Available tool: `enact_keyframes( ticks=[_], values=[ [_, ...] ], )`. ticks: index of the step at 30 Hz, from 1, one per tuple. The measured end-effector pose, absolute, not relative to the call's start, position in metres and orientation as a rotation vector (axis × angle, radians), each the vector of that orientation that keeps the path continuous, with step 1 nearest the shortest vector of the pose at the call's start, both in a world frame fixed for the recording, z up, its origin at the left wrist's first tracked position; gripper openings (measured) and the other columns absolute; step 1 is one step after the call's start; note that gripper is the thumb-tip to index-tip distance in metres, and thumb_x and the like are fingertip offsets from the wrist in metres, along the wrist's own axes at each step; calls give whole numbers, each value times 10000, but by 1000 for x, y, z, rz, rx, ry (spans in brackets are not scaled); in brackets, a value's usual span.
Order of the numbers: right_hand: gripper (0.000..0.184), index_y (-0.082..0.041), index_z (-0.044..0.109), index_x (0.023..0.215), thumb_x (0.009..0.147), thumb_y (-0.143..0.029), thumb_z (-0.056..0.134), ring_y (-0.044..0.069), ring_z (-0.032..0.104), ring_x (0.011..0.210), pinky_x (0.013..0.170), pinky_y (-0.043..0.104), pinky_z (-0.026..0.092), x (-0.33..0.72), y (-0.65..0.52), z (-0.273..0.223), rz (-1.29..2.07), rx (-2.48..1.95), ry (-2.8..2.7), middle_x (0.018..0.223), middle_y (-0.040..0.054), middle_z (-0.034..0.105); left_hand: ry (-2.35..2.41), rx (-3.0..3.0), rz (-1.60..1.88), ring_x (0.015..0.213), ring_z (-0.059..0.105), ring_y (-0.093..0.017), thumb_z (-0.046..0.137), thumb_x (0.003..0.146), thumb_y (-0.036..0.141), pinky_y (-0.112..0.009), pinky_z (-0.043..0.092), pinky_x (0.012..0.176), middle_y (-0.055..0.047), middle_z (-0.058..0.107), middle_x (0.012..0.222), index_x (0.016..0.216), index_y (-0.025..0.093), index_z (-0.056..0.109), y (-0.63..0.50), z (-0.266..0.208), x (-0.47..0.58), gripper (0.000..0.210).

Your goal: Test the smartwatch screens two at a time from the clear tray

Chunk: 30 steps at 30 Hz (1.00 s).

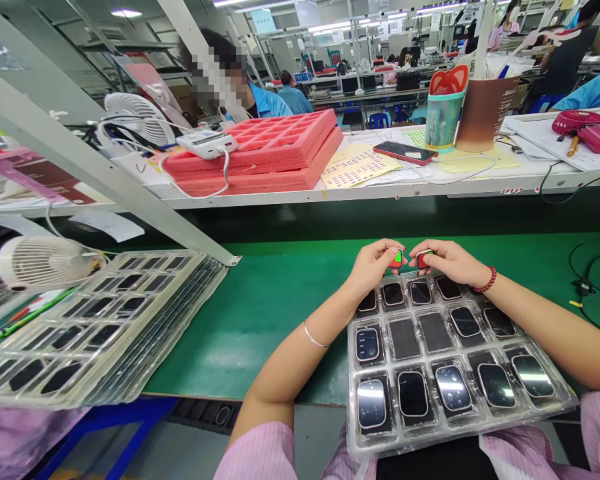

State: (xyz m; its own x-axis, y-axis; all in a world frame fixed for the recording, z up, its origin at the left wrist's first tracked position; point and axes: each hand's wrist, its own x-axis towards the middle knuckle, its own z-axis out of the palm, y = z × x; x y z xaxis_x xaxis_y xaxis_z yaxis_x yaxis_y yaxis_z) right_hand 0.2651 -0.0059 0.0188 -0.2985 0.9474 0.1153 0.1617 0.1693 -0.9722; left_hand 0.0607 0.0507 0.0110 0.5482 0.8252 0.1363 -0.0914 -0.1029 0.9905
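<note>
My left hand [377,262] pinches a smartwatch [396,259] with a lit red and green screen. Close beside it, my right hand [445,259] grips a second smartwatch [424,259], its screen showing red. Both watches are held above the far edge of a clear plastic tray [353,400], which lies partly on the bench edge and toward my lap. Several square watch faces sit in the tray's pockets; one watch [368,344] at the left shows lines of text. Two pockets in the middle row, such as the dark pocket [404,337], hold no watch.
A stack of similar trays [180,313] stands on the green bench [260,300] at the left, by a white fan [45,262]. Above runs a shelf [300,198] with red foam trays [260,160], a phone [405,153] and cups. Cables [585,287] lie at right. Other people sit beyond.
</note>
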Motion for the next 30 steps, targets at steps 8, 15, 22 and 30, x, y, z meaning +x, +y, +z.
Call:
enact_keyframes(
  ticks=[8, 15, 22, 30],
  values=[
    [248, -168, 627, 1038, 825, -292, 649, 146, 650, 699, 640, 275, 576, 264, -7, 20, 1165, -1039, -1659, 918, 54, 684, 651, 1490, 848, 708, 640, -140, 659, 801, 309, -246, 514, 628, -65, 705, 856, 1024, 138, 635, 45, 19, 59, 282],
    [273, -168, 594, 1054, 796, -244, 640, 136, 633, 694, 602, 250, 544, 264, -8, 21, 1174, -1054, -1657, 933, 54, 666, 577, 1494, 866, 822, 656, -175, 679, 755, 232, -262, 524, 675, -69, 688, 866, 1045, 131, 610, 46, 16, 60, 314],
    [332, -181, 537, 1099, 776, -201, 613, 126, 587, 677, 565, 239, 505, 264, -9, 20, 1164, -1030, -1677, 943, 49, 648, 588, 1555, 893, 848, 651, -172, 663, 720, 161, -277, 509, 747, -58, 685, 884, 1070, 142, 593, 47, 12, 60, 357],
    [370, -209, 529, 1146, 782, -203, 601, 178, 642, 868, 671, 279, 558, 264, -10, 16, 1107, -1045, -1740, 1070, 63, 638, 610, 1600, 917, 810, 630, -156, 647, 712, 167, -268, 473, 755, -38, 660, 858, 1037, 156, 575, 45, 14, 61, 333]
  ],
)
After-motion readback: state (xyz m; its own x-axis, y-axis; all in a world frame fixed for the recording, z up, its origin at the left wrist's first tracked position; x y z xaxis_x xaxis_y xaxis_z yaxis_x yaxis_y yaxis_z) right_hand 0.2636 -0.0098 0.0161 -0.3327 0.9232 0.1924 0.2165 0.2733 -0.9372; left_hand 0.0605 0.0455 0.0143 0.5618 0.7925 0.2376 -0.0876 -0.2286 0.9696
